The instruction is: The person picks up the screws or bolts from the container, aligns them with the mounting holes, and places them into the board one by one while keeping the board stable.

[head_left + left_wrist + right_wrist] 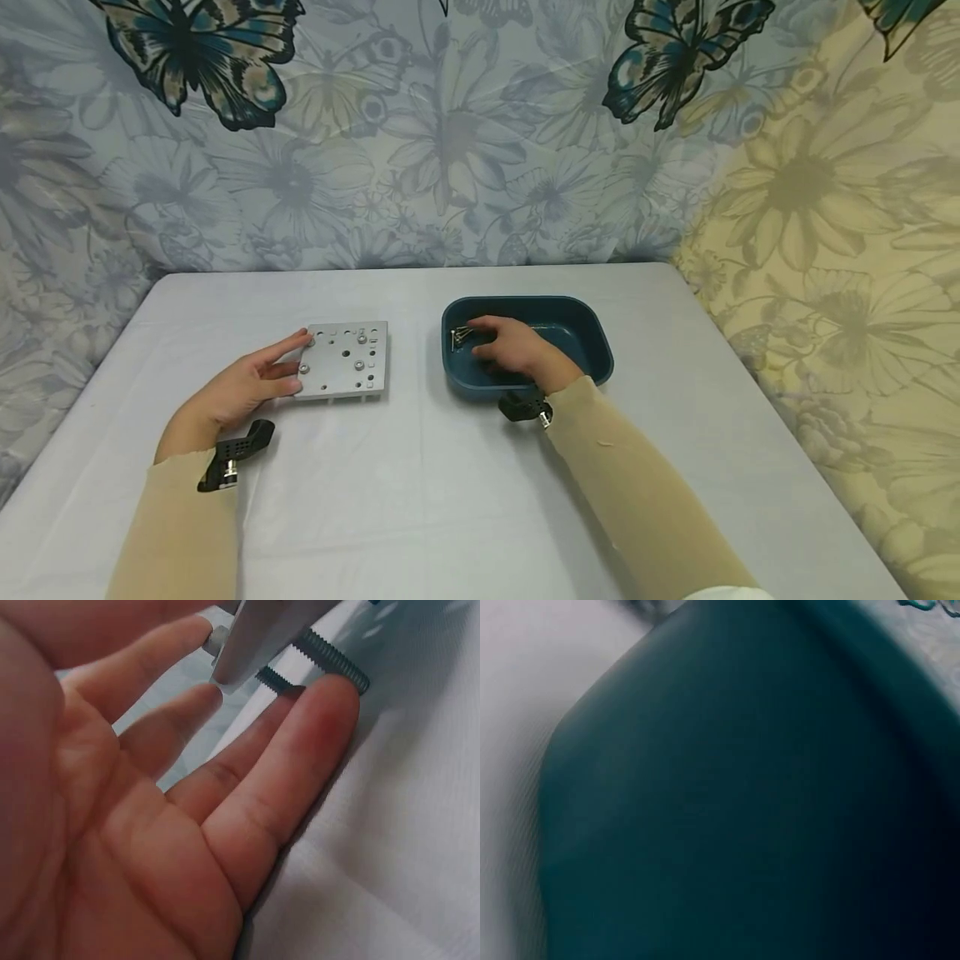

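A: Hands first. What's your left hand [243, 390] doing?

B: Your left hand rests at the left edge of the metal plate [345, 359]. Fingers [296, 757] straight, relaxed, spread narrow, tips touching the plate's edge. No curl round it. In the left wrist view you see the plate's edge over the fingertips, with threaded screw ends [330, 660] sticking out under it, just above the cloth.

A: Right hand [513, 348]?

B: It's inside the blue tray [585, 321], palm down, fingers reaching toward a small pile of screws [460, 335] in the tray's far-left corner. Fingertips are at the pile, touching or just beside it. I can't tell whether you're pinching one; the head view is too small and the right wrist view shows only blurred blue tray wall.

A: Plate layout?

B: Lies flat on the table [420, 500], left of the tray, with a gap between them. It has many holes, and a few screw heads sit in its top face.

A: Anything else around?

B: Beige sleeves on both of your arms, with a black camera mount at each wrist. The table has a pale grey cloth. Behind and to the right hangs floral fabric [465, 142] with butterflies.
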A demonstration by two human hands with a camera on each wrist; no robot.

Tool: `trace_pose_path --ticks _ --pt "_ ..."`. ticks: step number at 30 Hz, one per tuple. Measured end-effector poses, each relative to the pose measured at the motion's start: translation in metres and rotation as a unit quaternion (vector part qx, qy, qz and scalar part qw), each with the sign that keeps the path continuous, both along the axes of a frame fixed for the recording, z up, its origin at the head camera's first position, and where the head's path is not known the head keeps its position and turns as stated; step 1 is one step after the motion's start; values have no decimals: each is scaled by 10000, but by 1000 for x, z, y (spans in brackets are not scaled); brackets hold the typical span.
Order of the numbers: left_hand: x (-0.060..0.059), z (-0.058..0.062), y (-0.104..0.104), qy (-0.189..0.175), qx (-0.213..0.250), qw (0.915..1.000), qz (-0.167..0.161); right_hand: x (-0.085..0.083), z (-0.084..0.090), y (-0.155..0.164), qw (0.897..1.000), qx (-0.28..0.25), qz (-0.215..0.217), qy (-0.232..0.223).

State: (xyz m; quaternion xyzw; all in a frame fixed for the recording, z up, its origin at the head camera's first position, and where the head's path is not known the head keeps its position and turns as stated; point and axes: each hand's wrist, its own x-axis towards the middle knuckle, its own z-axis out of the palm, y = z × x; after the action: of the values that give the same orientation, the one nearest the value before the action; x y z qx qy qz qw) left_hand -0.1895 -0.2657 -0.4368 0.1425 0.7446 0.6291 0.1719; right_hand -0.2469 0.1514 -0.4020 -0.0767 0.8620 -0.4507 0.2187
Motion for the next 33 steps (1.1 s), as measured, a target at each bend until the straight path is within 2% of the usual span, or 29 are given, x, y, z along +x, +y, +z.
trace_pose_path --ticks 4,8,16,24,27,30,33 --pt "-1 -1 0 40 -37 9999 -96 -2 -1 0 9969 623 344 340" --pt "1 -1 -1 37 -16 9999 -137 -2 -2 -2 9915 1087 469 534" --pt "1 -4 -2 -20 57 10000 -65 -1 -1 -3 9952 869 -28 459" --pt "2 0 2 -75 -2 10000 -10 1 -1 -4 9935 1035 -10 469" --pt "2 1 3 -74 41 10000 7 0 -3 -4 9894 1194 159 809" --pt "2 1 3 -119 60 9999 18 -2 -6 -5 9796 1513 423 1251" --pt "2 0 3 -172 51 9998 18 -2 -7 -6 9715 1788 555 1453"
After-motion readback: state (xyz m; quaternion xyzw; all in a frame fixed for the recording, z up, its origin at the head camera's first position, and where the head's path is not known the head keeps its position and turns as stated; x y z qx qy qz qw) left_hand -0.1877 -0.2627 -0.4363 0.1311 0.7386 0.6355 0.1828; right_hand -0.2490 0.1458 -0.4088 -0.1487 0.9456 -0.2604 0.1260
